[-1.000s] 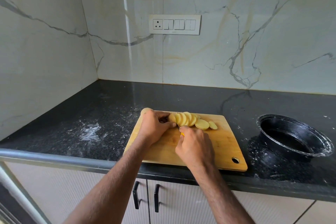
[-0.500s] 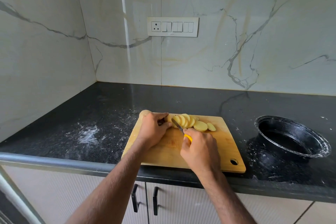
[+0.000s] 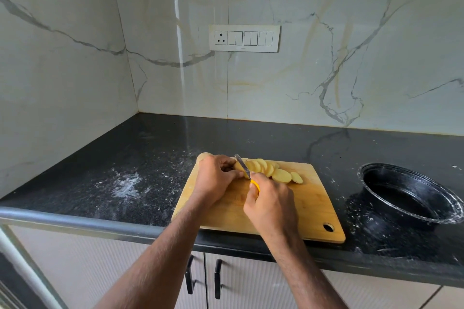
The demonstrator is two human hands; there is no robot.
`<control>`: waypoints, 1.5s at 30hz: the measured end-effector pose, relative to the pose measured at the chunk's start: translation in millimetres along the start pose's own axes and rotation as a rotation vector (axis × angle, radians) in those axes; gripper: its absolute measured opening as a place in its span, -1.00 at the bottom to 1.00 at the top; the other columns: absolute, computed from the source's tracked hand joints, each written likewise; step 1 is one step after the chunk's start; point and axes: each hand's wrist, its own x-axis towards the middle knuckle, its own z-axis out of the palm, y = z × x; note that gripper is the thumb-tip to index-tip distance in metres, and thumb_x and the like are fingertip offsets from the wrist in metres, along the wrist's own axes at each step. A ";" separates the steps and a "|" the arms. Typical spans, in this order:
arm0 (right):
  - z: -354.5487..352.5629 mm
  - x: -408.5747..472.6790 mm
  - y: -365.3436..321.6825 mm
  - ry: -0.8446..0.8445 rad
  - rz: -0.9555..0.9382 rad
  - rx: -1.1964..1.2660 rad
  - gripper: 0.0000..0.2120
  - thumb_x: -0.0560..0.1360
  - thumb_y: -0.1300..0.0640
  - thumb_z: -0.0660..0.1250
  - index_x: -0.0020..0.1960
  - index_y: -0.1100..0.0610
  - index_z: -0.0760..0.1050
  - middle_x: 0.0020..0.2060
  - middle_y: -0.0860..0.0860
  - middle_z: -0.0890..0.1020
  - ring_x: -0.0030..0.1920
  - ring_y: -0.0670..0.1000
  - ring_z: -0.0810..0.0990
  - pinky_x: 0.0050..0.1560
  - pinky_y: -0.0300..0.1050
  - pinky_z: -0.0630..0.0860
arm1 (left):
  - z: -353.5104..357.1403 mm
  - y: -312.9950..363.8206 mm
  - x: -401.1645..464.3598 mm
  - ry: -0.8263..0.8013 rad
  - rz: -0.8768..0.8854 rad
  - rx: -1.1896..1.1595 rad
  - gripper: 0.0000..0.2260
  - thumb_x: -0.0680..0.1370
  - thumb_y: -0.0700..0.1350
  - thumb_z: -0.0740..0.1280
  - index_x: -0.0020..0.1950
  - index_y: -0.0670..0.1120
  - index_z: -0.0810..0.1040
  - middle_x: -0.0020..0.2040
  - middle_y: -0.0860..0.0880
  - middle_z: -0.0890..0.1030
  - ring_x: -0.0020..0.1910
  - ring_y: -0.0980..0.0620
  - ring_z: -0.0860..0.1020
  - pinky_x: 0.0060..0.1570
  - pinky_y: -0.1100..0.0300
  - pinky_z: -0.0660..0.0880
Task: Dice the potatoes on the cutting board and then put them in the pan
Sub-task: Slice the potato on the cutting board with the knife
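Raised since a moment ago, the small steel knife with a yellow handle (image 3: 244, 170) angles over the pale yellow potato (image 3: 238, 166); right hand (image 3: 270, 204) clenched on its handle; left hand (image 3: 214, 178) grasping the potato beside fanned round slices (image 3: 272, 170) on the rectangular wooden cutting board (image 3: 311, 198); round black pan (image 3: 409, 193) well apart on the black bench (image 3: 140, 158).

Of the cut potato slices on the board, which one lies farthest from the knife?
The small end slice at the right end of the row. It lies flat on the cutting board, nearest the pan; the others overlap toward the knife.
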 end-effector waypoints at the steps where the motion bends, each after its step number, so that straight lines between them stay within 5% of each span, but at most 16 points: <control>1: 0.0 -0.2 0.1 0.000 -0.001 -0.004 -0.78 0.43 0.22 0.50 0.07 0.11 0.70 -0.31 -0.01 0.70 -0.37 0.00 0.65 -0.39 -0.30 0.43 | 1.0 -1.9 1.3 -0.010 0.005 0.007 -0.79 0.36 -0.11 0.63 -0.07 -0.05 0.71 -0.17 0.08 0.70 -0.14 0.19 0.64 -0.03 0.21 0.62; 5: -1.6 -0.4 -0.4 -0.008 0.008 -0.026 -0.78 0.45 0.21 0.48 0.09 0.12 0.69 -0.29 0.00 0.71 -0.35 0.00 0.66 -0.37 -0.31 0.40 | 3.1 -4.8 4.7 -0.053 0.023 0.031 -0.90 0.40 -0.10 0.58 -0.22 -0.08 0.71 -0.28 -0.08 0.68 -0.32 0.14 0.48 -0.14 -0.13 0.58; 11: -7.3 5.3 -2.7 -0.128 0.036 -0.015 -0.72 0.60 0.11 0.30 0.30 0.04 0.58 -0.06 -0.01 0.72 -0.15 -0.04 0.65 -0.26 -0.38 0.33 | 1.1 -1.0 4.1 -0.081 0.018 -0.014 -0.96 0.44 -0.16 0.56 -0.19 -0.04 0.75 -0.25 -0.08 0.70 -0.30 0.15 0.48 -0.08 -0.13 0.60; 15: -6.4 10.4 -2.6 -0.163 0.059 -0.016 -0.72 0.61 0.11 0.29 0.31 0.03 0.56 -0.10 -0.02 0.70 -0.28 -0.12 0.47 -0.42 -0.45 0.22 | -0.1 7.3 0.6 -0.072 0.005 -0.035 -0.92 0.46 -0.21 0.54 -0.17 -0.03 0.76 -0.25 0.00 0.71 -0.29 0.18 0.51 -0.07 0.03 0.58; 26: -3.3 15.7 -5.9 -0.212 0.089 -0.010 -0.70 0.63 0.10 0.28 0.35 0.04 0.53 0.01 0.00 0.69 -0.20 -0.13 0.45 -0.35 -0.43 0.33 | -1.8 12.3 -0.1 -0.088 0.022 0.059 -0.86 0.54 -0.24 0.44 -0.05 -0.03 0.75 -0.25 0.27 0.64 -0.12 0.20 0.64 -0.09 0.48 0.50; 30: -1.1 16.7 -7.1 -0.203 0.090 -0.016 -0.70 0.63 0.10 0.27 0.35 0.05 0.53 0.01 0.00 0.69 -0.22 -0.14 0.45 -0.39 -0.47 0.25 | -0.5 9.3 1.4 -0.086 0.030 0.086 -0.81 0.56 -0.27 0.39 -0.05 -0.03 0.76 -0.16 0.22 0.68 -0.13 0.26 0.61 -0.05 0.43 0.47; 34: -0.5 16.9 -7.5 -0.207 0.096 -0.001 -0.70 0.63 0.12 0.29 0.34 0.07 0.53 0.02 0.01 0.69 -0.18 -0.12 0.52 -0.31 -0.39 0.40 | 1.6 10.5 1.6 -0.030 -0.006 0.089 -0.86 0.58 -0.24 0.38 -0.05 -0.12 0.75 -0.09 0.06 0.73 -0.07 0.12 0.64 0.04 0.27 0.55; 39: -6.5 12.3 -1.3 -0.215 0.100 -0.014 -0.70 0.64 0.12 0.26 0.36 0.05 0.51 0.03 0.02 0.67 -0.19 -0.13 0.41 -0.41 -0.46 0.20 | 4.6 13.1 2.0 -0.013 0.009 0.111 -0.86 0.58 -0.22 0.40 0.07 -0.16 0.73 0.09 -0.02 0.71 0.06 0.14 0.60 0.07 0.36 0.40; 45: -6.6 6.2 9.8 -0.177 0.168 0.066 -0.75 0.58 0.14 0.34 0.25 0.03 0.59 0.02 0.00 0.69 0.01 0.00 0.60 -0.11 -0.14 0.61 | 5.0 10.7 2.2 -0.053 0.068 0.173 -0.85 0.56 -0.26 0.40 0.08 -0.16 0.72 0.07 -0.05 0.72 0.09 0.04 0.63 0.09 0.36 0.41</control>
